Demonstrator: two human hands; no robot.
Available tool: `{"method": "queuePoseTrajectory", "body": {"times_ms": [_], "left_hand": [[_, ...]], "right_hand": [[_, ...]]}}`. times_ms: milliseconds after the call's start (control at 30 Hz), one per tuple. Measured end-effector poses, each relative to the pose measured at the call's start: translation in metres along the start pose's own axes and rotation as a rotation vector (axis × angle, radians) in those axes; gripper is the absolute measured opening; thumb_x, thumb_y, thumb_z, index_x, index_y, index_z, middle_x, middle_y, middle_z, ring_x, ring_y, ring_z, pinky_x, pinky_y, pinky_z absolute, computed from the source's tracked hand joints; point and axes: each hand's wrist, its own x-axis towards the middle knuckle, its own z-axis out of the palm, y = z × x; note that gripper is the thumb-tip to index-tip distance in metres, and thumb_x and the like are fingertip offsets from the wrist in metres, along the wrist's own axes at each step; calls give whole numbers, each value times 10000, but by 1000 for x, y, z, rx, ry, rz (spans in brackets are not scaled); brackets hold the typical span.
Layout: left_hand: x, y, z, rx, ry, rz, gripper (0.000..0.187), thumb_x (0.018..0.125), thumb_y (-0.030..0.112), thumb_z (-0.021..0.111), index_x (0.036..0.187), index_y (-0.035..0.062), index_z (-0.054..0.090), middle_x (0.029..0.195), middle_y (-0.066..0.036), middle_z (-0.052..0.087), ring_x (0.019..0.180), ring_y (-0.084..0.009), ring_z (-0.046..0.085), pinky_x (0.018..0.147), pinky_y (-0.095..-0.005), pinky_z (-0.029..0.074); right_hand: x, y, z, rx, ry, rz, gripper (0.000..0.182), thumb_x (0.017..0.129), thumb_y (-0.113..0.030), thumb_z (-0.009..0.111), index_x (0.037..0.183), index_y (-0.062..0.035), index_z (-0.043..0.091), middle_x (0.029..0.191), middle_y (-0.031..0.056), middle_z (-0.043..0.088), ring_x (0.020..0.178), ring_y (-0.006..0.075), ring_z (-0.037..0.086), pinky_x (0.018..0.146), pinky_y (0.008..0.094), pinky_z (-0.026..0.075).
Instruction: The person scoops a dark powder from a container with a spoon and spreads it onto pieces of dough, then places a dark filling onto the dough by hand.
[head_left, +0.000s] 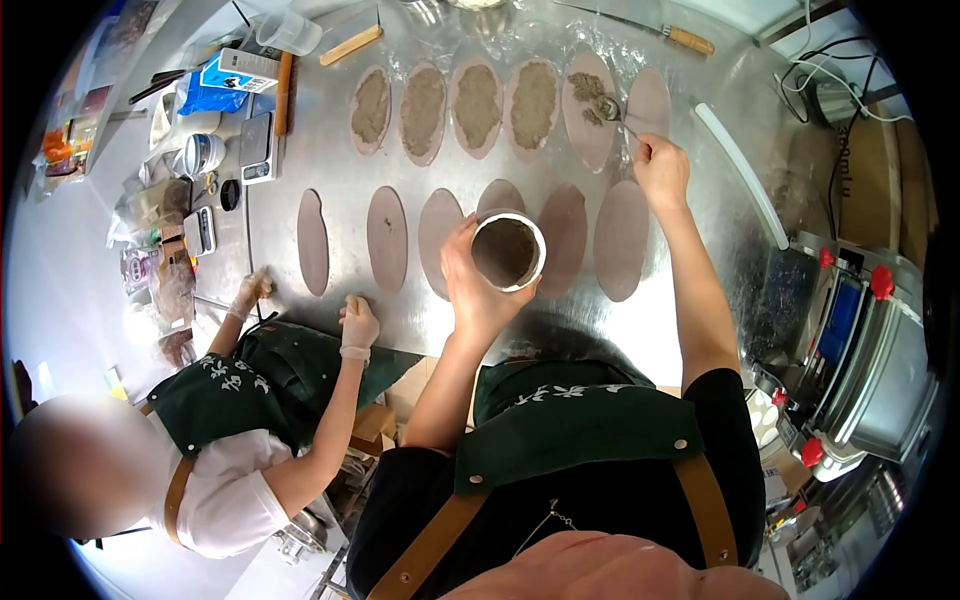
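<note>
A white cup (541, 262) with a brown filling inside is held upright by my left hand (478, 285), over the lower row of flat oval dough pieces. Farther off and to the right, my right hand (662, 172) grips a spoon (612, 110). The spoon's bowl rests at a dough oval (592, 145) that carries a few clumps of the filling. Left of it, several ovals in the upper row, such as this spread one (476, 108), are covered with filling. A bare oval (650, 100) lies at the row's right end. The lower row's ovals (619, 240) look bare.
A co-worker in an apron, with gloved hands (360, 327), stands at the left. Scales (257, 148), a rolling pin (284, 92) and packets lie on the left. A white strip (742, 175) and a metal machine (880, 370) are on the right; a wooden-handled tool (690, 40) lies behind.
</note>
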Motion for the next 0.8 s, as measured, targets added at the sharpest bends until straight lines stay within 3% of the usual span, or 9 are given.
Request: {"method": "queuePoseTrajectory", "body": {"times_ms": [167, 367, 567, 667, 800], "left_hand": [[-2, 5, -1, 45, 13, 26, 965, 549, 160, 906, 1344, 31, 373, 1285, -204, 474, 1196, -389, 494, 995, -465, 431], [-9, 16, 1, 35, 9, -2, 982, 539, 150, 909, 1350, 32, 368, 1312, -203, 462, 1208, -384, 487, 1000, -458, 432], [-21, 31, 10, 31, 17, -18, 992, 537, 142, 909, 1353, 34, 355, 1325, -215, 455, 1199, -368, 511, 989, -444, 448], [-29, 40, 18, 37, 26, -34, 996, 539, 146, 911, 1354, 30, 350, 1327, -219, 453, 1195, -367, 519, 991, -440, 450], [-43, 53, 27, 37, 26, -88, 991, 541, 150, 912, 1351, 24, 354, 1327, -215, 454, 1196, -365, 521, 990, -439, 452]], "right_hand": [[0, -2, -4, 26, 22, -28, 135, 805, -82, 633, 884, -48, 736, 867, 162, 702, 789, 349, 670, 718, 427, 537], [0, 9, -6, 57, 25, 2, 146, 796, -75, 636, 896, -59, 742, 829, 171, 699, 770, 353, 670, 703, 426, 536], [9, 46, -20, 191, 17, 146, 163, 808, -77, 620, 914, -61, 744, 819, 173, 697, 738, 360, 668, 681, 419, 534], [16, 59, -31, 24, 53, 99, 186, 812, -82, 617, 946, -64, 744, 808, 173, 698, 720, 355, 672, 682, 420, 539], [26, 70, -31, -216, 120, -192, 151, 777, -55, 611, 884, -48, 717, 777, 156, 686, 683, 339, 672, 632, 423, 544]]}}
